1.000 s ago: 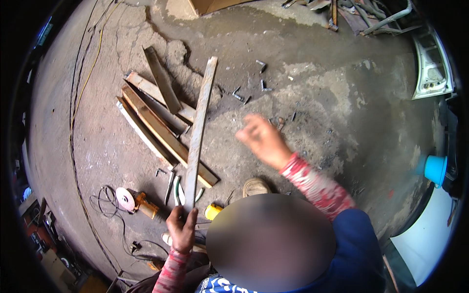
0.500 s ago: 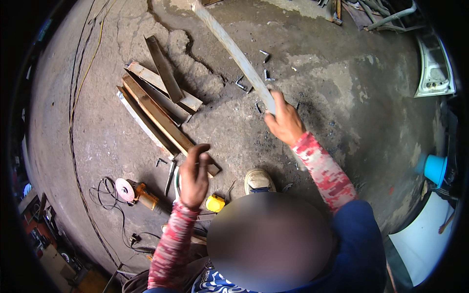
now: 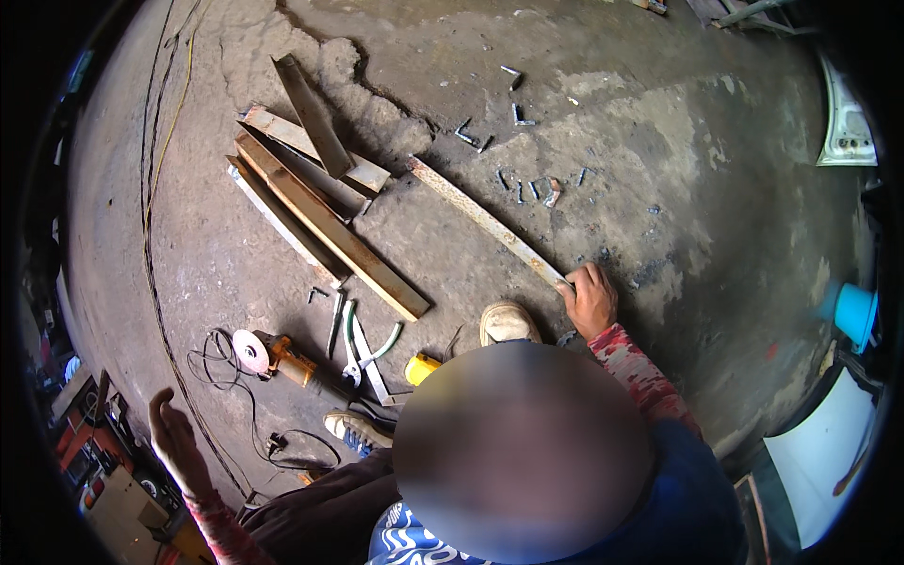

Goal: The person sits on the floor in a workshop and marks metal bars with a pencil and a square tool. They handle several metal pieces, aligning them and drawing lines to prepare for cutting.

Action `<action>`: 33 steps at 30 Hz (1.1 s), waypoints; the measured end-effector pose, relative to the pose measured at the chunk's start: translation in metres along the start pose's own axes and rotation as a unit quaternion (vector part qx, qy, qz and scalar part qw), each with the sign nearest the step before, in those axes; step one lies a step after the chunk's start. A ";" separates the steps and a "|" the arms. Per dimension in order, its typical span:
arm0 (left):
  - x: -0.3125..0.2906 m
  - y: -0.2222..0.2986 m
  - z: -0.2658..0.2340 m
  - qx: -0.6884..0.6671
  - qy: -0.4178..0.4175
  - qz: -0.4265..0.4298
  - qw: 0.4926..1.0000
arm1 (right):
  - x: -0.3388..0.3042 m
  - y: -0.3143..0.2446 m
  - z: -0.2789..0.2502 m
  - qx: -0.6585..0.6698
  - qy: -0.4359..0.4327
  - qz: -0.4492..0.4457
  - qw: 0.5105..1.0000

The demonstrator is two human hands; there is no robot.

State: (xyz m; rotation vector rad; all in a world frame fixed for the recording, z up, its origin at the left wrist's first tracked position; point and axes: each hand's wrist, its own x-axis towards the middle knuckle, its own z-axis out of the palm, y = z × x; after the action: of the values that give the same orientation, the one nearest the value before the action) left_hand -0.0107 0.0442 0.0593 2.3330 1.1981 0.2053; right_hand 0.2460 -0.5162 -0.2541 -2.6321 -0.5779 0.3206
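Note:
My right hand grips the near end of a whitish, rust-specked metal bar. The bar slants away to the far left, low over the floor or on it; I cannot tell which. Out at the left, my left hand is raised with its fingers stretched and nothing in them. Nearest to it is an orange angle grinder with a pinkish disc, lying on the floor. Beside the grinder are a green-handled clamping tool and a yellow tape measure.
Several rusty metal angle bars lie piled left of the held bar. Small L-shaped metal pieces are scattered beyond it. Cables run along the left floor. A blue bucket and a white panel stand at the right.
My right hand has brought the bar down and nearer, from raised to low by the floor. My left hand has swung out to the left, away from the pile.

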 end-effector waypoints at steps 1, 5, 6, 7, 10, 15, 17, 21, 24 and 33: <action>-0.003 -0.010 -0.011 0.019 0.014 -0.006 1.000 | -0.001 0.001 0.000 -0.003 0.014 -0.006 1.000; -0.017 -0.056 -0.049 0.084 0.005 -0.023 0.996 | -0.009 -0.006 0.002 0.003 0.059 -0.013 0.998; -0.020 -0.068 -0.055 0.070 -0.003 -0.036 0.997 | -0.009 -0.007 0.004 0.025 0.070 -0.005 0.997; -0.023 -0.079 -0.059 0.068 -0.005 -0.048 0.997 | -0.009 -0.008 0.006 0.046 0.078 0.012 0.996; -0.026 -0.102 -0.068 0.035 0.016 -0.110 0.993 | 0.000 0.000 0.009 0.048 0.110 0.039 0.992; -0.030 -0.112 -0.074 -0.011 0.091 -0.185 0.978 | 0.074 0.048 -0.002 -0.017 0.191 0.010 0.981; -0.032 -0.111 -0.074 -0.020 0.122 -0.202 0.972 | 0.128 0.070 -0.010 -0.019 0.211 -0.003 0.977; -0.037 -0.106 -0.074 -0.009 0.130 -0.230 0.964 | 0.240 0.108 -0.053 -0.130 0.249 0.075 0.957; -0.043 -0.098 -0.071 0.000 0.121 -0.246 0.962 | 0.269 0.113 -0.088 -0.081 0.277 0.049 0.956; -0.056 -0.076 -0.064 0.008 0.084 -0.263 0.961 | 0.097 0.010 -0.014 0.207 0.095 0.108 0.968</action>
State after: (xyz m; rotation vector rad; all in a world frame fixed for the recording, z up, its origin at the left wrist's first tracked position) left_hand -0.1217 0.0604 0.0817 1.9498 1.8564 0.2080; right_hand 0.3397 -0.4866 -0.2584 -2.2844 -0.1372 0.2201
